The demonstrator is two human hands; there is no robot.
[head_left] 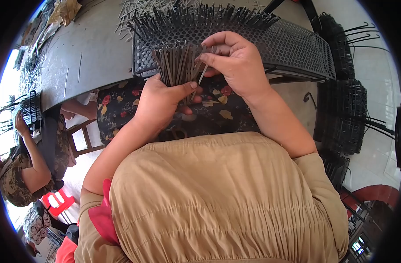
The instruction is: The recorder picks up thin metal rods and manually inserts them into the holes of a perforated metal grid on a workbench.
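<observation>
Left grip (158, 100) clamped on rods (173, 68) | right grip (244, 65) pinching 1 rod (203, 75) | grey table (97, 37), perforated rack (297, 48) | pale floor (378, 72)

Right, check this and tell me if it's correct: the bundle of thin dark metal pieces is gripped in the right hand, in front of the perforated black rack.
Wrong hand: in the head view, the left hand grips the bundle of thin dark metal pieces. The rest stands: it is in front of the perforated black rack.
</observation>
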